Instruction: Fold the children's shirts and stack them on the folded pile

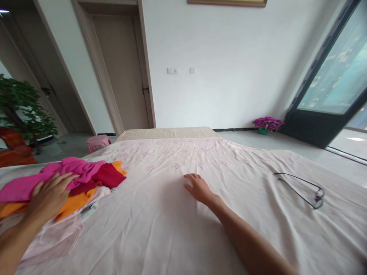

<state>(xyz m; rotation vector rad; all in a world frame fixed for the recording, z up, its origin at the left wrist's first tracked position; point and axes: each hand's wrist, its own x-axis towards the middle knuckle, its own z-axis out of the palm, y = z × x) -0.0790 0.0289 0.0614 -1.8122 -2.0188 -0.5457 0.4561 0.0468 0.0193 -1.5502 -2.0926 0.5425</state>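
My left hand (54, 193) lies with fingers spread on a heap of clothes at the left. On top of the heap is a bright pink garment (83, 166), with a red cloth (110, 175), an orange cloth (76, 204) and pale pink fabric (61, 235) under it. My right hand (200, 187) is over the middle of the pale patterned sheet (160, 221), its fingers loosely curved and apart, holding nothing. Whether it touches the sheet is hard to tell. A pair of eyeglasses (317, 198) rests on the sheet, well to the right of my right hand.
Beyond the sheet's far edge shows a beige padded surface (172, 133). A pink plastic stool (98, 143) stands on the floor at the left, near a leafy plant (25, 107). Purple flowers in a green pot (263, 131) sit by the wall, beside a dark-framed glass door (309, 126).
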